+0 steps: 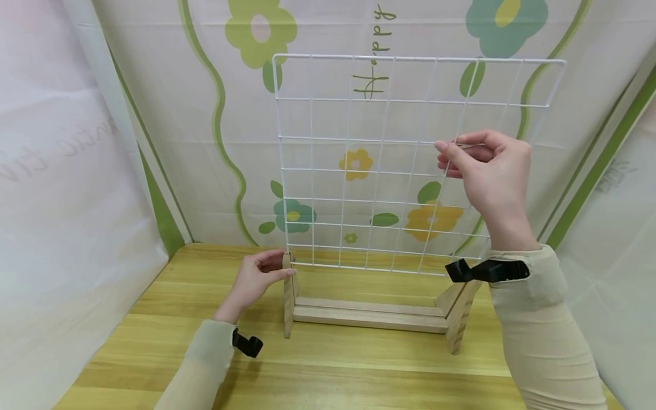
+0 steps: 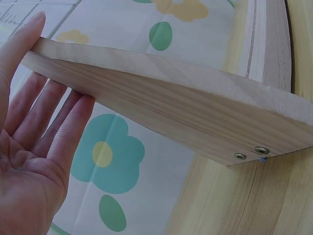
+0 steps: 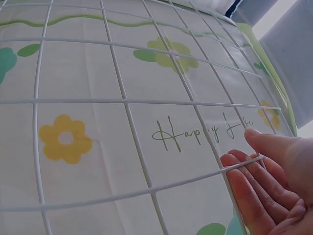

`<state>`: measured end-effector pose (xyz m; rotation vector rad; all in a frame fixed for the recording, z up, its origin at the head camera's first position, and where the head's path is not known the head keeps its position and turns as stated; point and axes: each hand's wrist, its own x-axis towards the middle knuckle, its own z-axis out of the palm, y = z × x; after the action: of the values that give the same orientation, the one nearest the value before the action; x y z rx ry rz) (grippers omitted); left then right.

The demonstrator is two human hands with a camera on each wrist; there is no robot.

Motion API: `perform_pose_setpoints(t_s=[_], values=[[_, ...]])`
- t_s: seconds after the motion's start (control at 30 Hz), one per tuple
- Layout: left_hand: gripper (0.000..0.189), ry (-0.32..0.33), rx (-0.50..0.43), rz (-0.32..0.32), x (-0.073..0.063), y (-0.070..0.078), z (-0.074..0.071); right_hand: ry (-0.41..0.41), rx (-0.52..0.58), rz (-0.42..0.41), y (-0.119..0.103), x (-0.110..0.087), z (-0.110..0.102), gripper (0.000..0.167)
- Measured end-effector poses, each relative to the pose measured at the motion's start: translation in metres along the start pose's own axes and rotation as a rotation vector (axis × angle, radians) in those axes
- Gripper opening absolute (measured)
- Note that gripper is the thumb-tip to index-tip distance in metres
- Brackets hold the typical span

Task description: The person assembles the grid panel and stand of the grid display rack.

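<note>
A white wire grid panel (image 1: 353, 57) stands upright and tilted slightly in the head view, its lower edge at the tops of a wooden stand (image 1: 369, 319). My right hand (image 1: 499, 176) pinches a wire on the panel's right side; in the right wrist view, fingers (image 3: 244, 196) lie behind the wires with the thumb in front. Lower left, my left hand (image 1: 256, 282) holds the top of the stand's left upright (image 1: 288, 310) between thumb and fingers. Two bolt heads (image 2: 261, 150) show low on that upright in the left wrist view. My right wrist hides the panel's lower right corner.
The stand rests on a yellow wood-grain table (image 1: 338, 370). Behind it hangs a white cloth (image 1: 318, 34) printed with flowers and writing. White cloth walls (image 1: 61, 199) rise on the left and right. Black wrist cameras (image 1: 492, 270) are strapped over both sleeves.
</note>
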<state>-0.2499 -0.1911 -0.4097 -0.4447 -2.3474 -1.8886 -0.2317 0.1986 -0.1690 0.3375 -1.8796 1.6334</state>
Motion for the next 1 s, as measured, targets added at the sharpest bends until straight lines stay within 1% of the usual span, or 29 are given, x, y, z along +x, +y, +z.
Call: perform_pose_setpoints(t_s=[0.27,0.43,0.67,0.8,0.93,1.0], values=[[0.049,0.013,0.007,0.01,-0.001,-0.001,-0.001,0.01,0.015,-0.023,0.003,-0.005,0.002,0.034],[0.05,0.019,0.014,0.003,-0.001,-0.001,0.0,0.01,-0.011,-0.028,0.005,-0.007,0.002,0.034],[0.052,0.017,0.027,-0.01,-0.001,0.0,0.0,0.009,0.033,-0.031,0.006,-0.012,0.002,0.032],[0.052,0.02,0.028,-0.017,-0.002,0.002,0.0,0.009,0.028,-0.035,0.006,-0.013,0.002,0.032],[0.054,0.019,0.028,-0.025,-0.002,0.003,-0.001,0.009,-0.014,-0.047,0.007,-0.015,0.001,0.032],[0.054,0.019,0.027,-0.03,-0.002,0.003,0.0,0.009,-0.053,-0.057,0.008,-0.016,0.001,0.032]])
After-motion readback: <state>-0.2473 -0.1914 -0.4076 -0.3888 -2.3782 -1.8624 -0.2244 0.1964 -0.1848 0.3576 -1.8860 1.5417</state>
